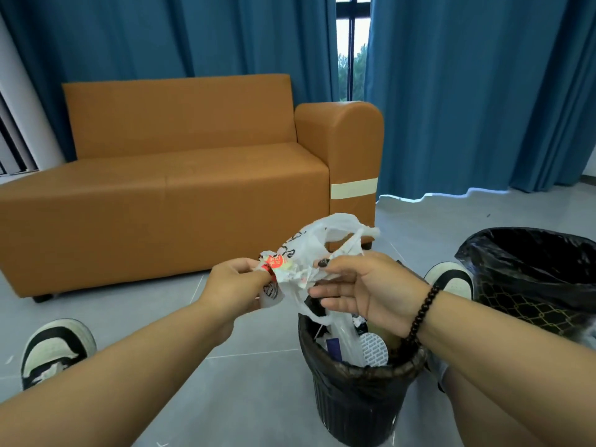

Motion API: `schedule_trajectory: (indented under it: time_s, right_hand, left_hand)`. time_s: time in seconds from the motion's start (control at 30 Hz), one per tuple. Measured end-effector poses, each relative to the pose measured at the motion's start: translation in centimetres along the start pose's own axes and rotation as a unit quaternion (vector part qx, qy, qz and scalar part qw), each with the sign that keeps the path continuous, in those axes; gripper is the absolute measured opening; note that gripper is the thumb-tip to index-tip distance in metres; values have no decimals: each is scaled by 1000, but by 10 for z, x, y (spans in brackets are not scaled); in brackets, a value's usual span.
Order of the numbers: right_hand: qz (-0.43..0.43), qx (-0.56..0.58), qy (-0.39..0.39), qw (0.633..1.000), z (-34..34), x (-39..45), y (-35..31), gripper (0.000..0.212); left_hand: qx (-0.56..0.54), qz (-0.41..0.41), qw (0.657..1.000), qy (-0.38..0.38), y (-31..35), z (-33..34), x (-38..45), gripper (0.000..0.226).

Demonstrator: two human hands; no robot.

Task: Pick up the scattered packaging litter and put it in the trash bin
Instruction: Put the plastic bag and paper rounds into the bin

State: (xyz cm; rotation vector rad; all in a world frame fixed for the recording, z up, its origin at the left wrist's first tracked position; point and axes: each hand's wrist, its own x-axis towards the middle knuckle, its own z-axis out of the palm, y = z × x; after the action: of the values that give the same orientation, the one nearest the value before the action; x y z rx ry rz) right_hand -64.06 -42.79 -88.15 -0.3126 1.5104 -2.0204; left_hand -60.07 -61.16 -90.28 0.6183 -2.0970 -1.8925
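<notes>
Head view: left hand (238,285) and right hand (361,285) pinching crumpled plastic bag (322,250) above trash bin (348,391) rim; light, limp, slippery, best gripped bunched.

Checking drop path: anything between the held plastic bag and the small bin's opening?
Nothing separate, head view: the white plastic bag, held by left hand and right hand, trails straight down into the small black bin.

Lined bin (532,279) cut by right edge; bag (309,253) print illegible.
</notes>
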Motion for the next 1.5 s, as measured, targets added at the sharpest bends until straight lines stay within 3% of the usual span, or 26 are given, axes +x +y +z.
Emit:
schedule_trajectory:
  time_s: [0.13, 0.27, 0.37, 0.43, 0.57, 0.7, 0.83, 1.0, 1.07, 1.2, 1.37, 1.5]
  right_hand:
    - [61, -17, 20, 998, -4, 3, 7, 8]
    - [69, -46, 21, 996, -13, 3, 9, 12]
    - [30, -1, 60, 998, -22, 5, 8, 19]
    - [7, -125, 95, 988, -26, 2, 5, 21]
    - [-55, -276, 60, 958, -16, -5, 8, 11]
    - [-141, -308, 90, 937, -8, -4, 16, 10]
    - [-184, -262, 98, 942, -8, -2, 18, 11]
    - [-173, -136, 102, 970, -4, 3, 26, 8]
    - [-132, -71, 85, 985, -3, 2, 26, 8]
    - [-70, 27, 5, 997, -9, -3, 22, 6]
    - [-23, -8, -58, 998, -23, -7, 7, 20]
    - [12, -67, -77, 995, -37, -7, -4, 8]
  left_hand:
    - [-108, 0, 992, -66, 5, 3, -9, 9]
    - [-99, 16, 982, -159, 7, 0, -14, 19]
    - [8, 46, 970, -238, 8, 0, -21, 14]
    - [110, 73, 960, -248, 7, 3, -24, 9]
    - [225, 105, 949, -197, 3, 11, -22, 8]
    - [163, 75, 980, -86, 0, 15, -14, 12]
    - [90, 51, 995, 4, 1, 19, -7, 15]
    - [5, 66, 997, 46, 3, 26, -8, 21]
    - [-67, 75, 995, 17, 4, 27, -7, 21]
    - [-181, 60, 975, -118, 7, 25, -11, 23]
    - [-156, 35, 960, -229, 9, 16, -9, 26]
    - [-124, 37, 956, -263, 10, 13, -9, 13]
